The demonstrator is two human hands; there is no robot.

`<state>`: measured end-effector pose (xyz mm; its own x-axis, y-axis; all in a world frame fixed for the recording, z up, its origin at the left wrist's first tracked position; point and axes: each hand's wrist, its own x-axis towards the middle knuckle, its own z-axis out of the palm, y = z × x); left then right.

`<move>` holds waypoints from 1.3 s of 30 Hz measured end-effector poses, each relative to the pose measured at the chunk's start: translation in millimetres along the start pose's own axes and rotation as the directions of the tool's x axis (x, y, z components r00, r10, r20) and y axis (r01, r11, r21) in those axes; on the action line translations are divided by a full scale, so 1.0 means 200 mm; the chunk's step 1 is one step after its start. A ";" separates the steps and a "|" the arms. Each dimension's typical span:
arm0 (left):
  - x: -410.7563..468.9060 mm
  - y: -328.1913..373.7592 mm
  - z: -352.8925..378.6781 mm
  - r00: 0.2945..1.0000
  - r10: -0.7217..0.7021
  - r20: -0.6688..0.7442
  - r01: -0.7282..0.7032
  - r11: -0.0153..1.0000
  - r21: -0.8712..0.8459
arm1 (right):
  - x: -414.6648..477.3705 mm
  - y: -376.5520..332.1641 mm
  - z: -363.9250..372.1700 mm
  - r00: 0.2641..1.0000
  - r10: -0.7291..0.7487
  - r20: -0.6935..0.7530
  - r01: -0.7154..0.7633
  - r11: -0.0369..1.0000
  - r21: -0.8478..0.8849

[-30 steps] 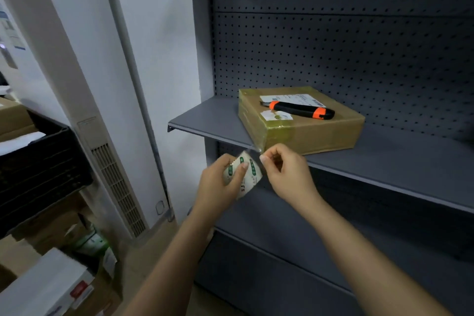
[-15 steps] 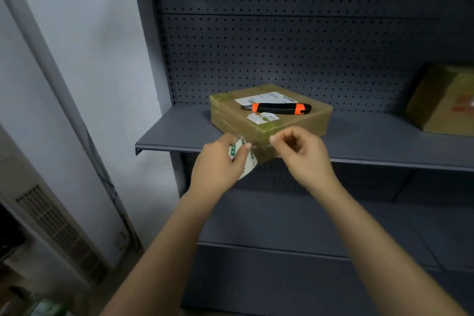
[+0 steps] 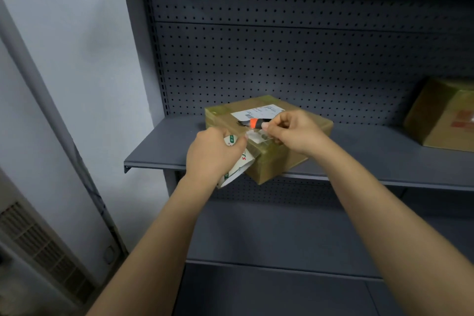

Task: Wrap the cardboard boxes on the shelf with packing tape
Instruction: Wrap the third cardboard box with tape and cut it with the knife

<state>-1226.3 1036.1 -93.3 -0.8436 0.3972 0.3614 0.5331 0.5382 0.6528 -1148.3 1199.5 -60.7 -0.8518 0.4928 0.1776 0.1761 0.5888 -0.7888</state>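
A flat cardboard box (image 3: 279, 161) wrapped in shiny clear tape lies on the grey shelf (image 3: 164, 143), one corner jutting over the front edge. A white shipping label (image 3: 256, 111) and an orange-and-black utility knife (image 3: 252, 123) sit on its top. My left hand (image 3: 214, 154) grips a tape roll (image 3: 237, 165) with a white and green printed core, held against the box's front left face. My right hand (image 3: 292, 133) pinches the clear tape end (image 3: 257, 136) over the box's top, just below the knife. A stretch of tape spans both hands.
A second cardboard box (image 3: 443, 115) stands at the far right of the same shelf. Perforated dark back panel (image 3: 282, 59) behind. A lower shelf (image 3: 256, 233) lies beneath my arms. A white wall and a vented unit (image 3: 38, 246) are at left.
Both hands rose from the box's front edge onto its top and front left face. My right hand now reaches the knife. The view swung right and closer, revealing the second box.
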 end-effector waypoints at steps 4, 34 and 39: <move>0.04 -0.01 0.01 0.999 -0.002 0.039 0.001 1.000 0.031 | 0.03 0.04 0.02 1.000 -0.008 -0.027 0.008 1.000 -0.027; 0.04 -0.01 0.07 0.999 -0.012 0.046 0.010 0.999 0.053 | 0.01 0.13 0.13 0.934 -0.097 -0.343 0.055 0.990 -0.130; 0.03 -0.01 0.07 1.000 0.009 0.012 -0.010 0.998 0.057 | -0.05 0.10 0.15 0.858 -0.379 -0.346 0.328 0.924 -0.199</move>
<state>-1232.4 1047.8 -101.0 -0.8377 0.4108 0.3598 0.5443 0.5759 0.6100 -1151.6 1188.2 -96.1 -0.6269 0.4217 0.6551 -0.0183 0.8326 -0.5535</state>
